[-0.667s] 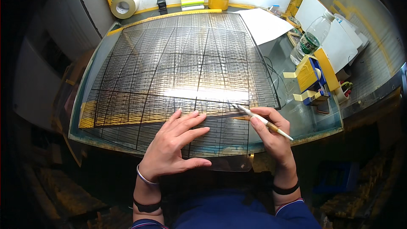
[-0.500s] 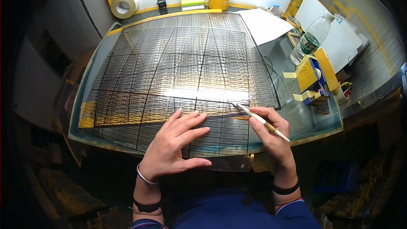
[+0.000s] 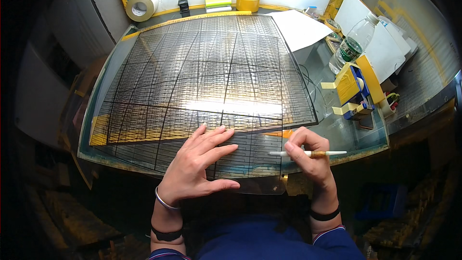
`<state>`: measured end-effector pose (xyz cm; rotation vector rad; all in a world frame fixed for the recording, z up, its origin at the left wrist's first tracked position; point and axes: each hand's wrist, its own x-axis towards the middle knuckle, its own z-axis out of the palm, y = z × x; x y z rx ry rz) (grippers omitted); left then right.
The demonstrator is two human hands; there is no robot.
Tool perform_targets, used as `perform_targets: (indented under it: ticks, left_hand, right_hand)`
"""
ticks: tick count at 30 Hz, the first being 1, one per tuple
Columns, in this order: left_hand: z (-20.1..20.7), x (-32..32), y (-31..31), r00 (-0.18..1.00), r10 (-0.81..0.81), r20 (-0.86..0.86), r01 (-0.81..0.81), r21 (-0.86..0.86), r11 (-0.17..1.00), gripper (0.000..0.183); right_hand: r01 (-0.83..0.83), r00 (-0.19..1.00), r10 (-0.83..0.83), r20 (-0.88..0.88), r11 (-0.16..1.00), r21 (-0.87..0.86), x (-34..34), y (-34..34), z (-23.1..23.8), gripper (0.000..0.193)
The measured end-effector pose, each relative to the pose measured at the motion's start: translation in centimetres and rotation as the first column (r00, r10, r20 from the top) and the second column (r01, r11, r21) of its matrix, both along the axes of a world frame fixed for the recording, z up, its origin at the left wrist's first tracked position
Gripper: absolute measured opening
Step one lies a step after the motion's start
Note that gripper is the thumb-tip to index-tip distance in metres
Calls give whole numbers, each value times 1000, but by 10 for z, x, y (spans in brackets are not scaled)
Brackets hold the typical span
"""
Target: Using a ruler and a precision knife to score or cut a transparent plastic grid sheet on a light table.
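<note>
A large see-through sheet with a dense black grid pattern [image 3: 207, 74] lies over the glass worktop, its near part overlapping another clear patterned sheet [image 3: 255, 151]. My left hand [image 3: 197, 161] rests on these sheets near the front edge, fingers spread and holding nothing. My right hand [image 3: 310, 154] pinches a slim white pen-like tool [image 3: 334, 153] with a brownish grip. This tool lies almost level, its pale tip pointing left over the lower sheet. Whether the tip touches the sheet I cannot tell. Bright lamp glare covers the middle of the upper sheet.
A tape roll [image 3: 142, 6], a yellow tub [image 3: 248, 1] and a small black holder [image 3: 183, 6] stand along the back. To the right are white paper [image 3: 301, 29], a plastic bottle [image 3: 353, 43] and a blue-yellow tape dispenser [image 3: 355, 91]. The glass worktop's edge [image 3: 358, 153] runs close to my right hand.
My right hand has drawn the pen-like tool toward me, off the upper sheet's bright area, and turned it from slanting to nearly level. My left hand stays in place.
</note>
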<state>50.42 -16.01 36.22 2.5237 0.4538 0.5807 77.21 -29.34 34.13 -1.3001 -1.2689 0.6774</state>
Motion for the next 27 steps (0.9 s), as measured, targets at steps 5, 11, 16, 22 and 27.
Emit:
perform_targets:
  ticks: [5, 11, 16, 22, 27]
  left_hand:
    - [-1, 0, 1, 1000, -3, 4, 3, 5, 1000, 76]
    - [-2, 0, 1, 1000, 0, 6, 0, -4, 1000, 76]
    - [-1, 0, 0, 1000, 1, 7, -1, -5, 1000, 76]
    - [-1, 0, 0, 1000, 2, 5, -2, -6, 1000, 76]
    - [0, 1, 1, 1000, 0, 2, 0, 2, 1000, 77]
  right_hand:
    - [161, 965, -167, -203, 986, -45, -12, 4, 5, 15]
    - [218, 971, -224, -84, 973, -82, -14, 6, 5, 25]
    - [214, 977, -212, 35, 974, -71, -14, 6, 7, 25]
    - [165, 981, -162, 109, 986, -23, -12, 7, 4, 18]
    - [55, 991, -58, 123, 998, 27, -2, 3, -2, 8]
